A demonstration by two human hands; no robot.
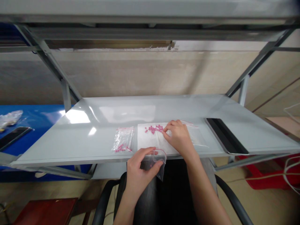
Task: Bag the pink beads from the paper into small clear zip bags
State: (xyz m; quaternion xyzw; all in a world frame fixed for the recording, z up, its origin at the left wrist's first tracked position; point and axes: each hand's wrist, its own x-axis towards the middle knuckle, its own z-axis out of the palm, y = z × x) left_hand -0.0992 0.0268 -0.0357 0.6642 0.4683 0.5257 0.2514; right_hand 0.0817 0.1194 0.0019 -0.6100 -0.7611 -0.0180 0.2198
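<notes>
Two hands in view. Left hand (140, 168) grips one clear zip bag (157, 161), lower centre. Right hand (178, 137) curled on one white paper sheet (150, 140) beside pink beads (153, 128), clumped, uncountable; any pinch hidden. Second zip bag (123, 140), left of sheet, holds more beads.

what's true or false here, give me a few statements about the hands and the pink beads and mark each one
1. The left hand holds a clear zip bag. True.
2. The right hand holds that bag too. False: it rests on a white sheet, beside pink beads.
3. All the beads lie on the sheet. False: a second zip bag on the shelf holds some too.
4. A black panel lies on the shelf, right of the sheet. True.
</notes>
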